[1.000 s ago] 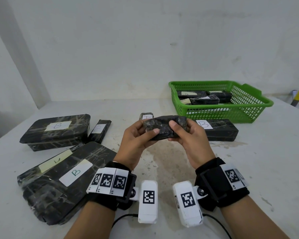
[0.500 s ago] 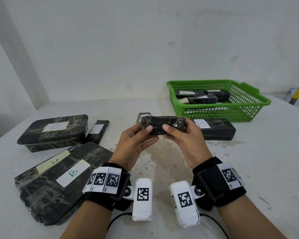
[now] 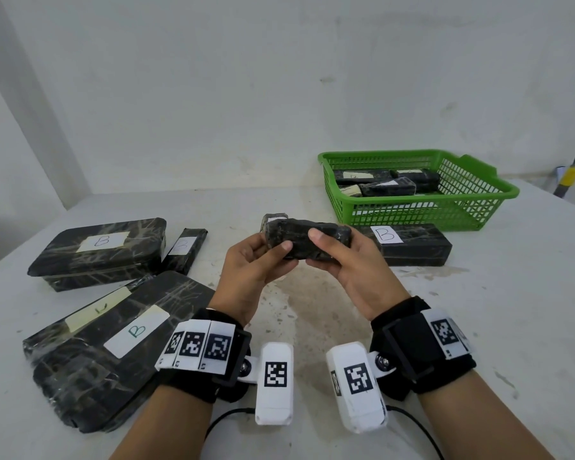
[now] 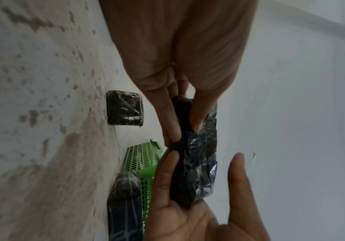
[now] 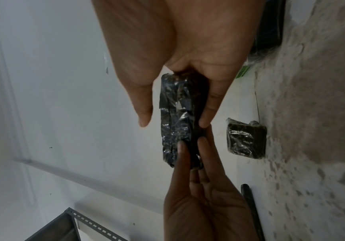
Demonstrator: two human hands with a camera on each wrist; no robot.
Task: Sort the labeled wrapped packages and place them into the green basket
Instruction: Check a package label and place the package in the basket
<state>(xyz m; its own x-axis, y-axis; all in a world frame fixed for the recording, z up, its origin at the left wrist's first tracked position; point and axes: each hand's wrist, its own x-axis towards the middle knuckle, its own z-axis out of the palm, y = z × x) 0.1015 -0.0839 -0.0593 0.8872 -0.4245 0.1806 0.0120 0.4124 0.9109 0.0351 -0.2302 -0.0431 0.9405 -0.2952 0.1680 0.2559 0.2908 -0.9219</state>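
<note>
Head view: I hold a small black wrapped package (image 3: 307, 242) up over the table (image 3: 512, 310), between both hands. My left hand (image 3: 251, 277) pinches its left end, thumb on the near face; my right hand (image 3: 349, 270) curls round the right end, thumb on top. A second ago the package was tilted and bunched in my grip; now it lies level and a little higher, turned as though I am hunting for its label. No label shows on the faces I can see, here or in either wrist view.

The green basket (image 3: 478, 197) sits well apart at the far right, with several small labeled packages already inside. A long package marked B (image 3: 409, 242) lies just in front of it. To my left lie two large flat packages marked B (image 3: 97, 250) (image 3: 113, 343) and a slim one (image 3: 183, 249) between them. A tiny package (image 3: 274, 218) rests just behind my fingers.

I judge the sort decision still pending: the letter must be found before this goes in the basket.
</note>
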